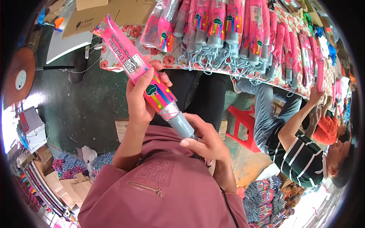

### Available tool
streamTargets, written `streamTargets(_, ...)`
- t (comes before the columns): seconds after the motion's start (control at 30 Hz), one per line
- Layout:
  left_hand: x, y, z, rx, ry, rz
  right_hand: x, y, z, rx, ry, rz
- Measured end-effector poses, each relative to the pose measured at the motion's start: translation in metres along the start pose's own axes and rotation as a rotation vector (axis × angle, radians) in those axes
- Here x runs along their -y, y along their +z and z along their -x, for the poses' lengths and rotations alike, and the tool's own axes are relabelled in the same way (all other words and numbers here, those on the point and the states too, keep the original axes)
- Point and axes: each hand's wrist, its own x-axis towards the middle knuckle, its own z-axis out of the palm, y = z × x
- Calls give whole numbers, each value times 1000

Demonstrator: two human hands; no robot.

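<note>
One packaged umbrella (142, 70) in the hands; beyond them, well over a dozen more hang along the table (300, 91). One red stool (243, 127) right.

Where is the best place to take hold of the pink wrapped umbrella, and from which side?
Grip the pink wrapped umbrella around the middle of its sleeve, from its left side, as the left hand does. It is a long, slim, tilted cylinder. The right hand steadies the grey handle at its lower end.
</note>
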Motion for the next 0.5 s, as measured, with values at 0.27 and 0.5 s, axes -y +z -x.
streamTargets(0.27, 26, 13, 16, -75, -46, -35, -9, 0, -4, -87, 198, 27)
streamTargets(0.5, 31, 19, 11, -29, -39, 5, -11, 0, -7, -152, 224, 37)
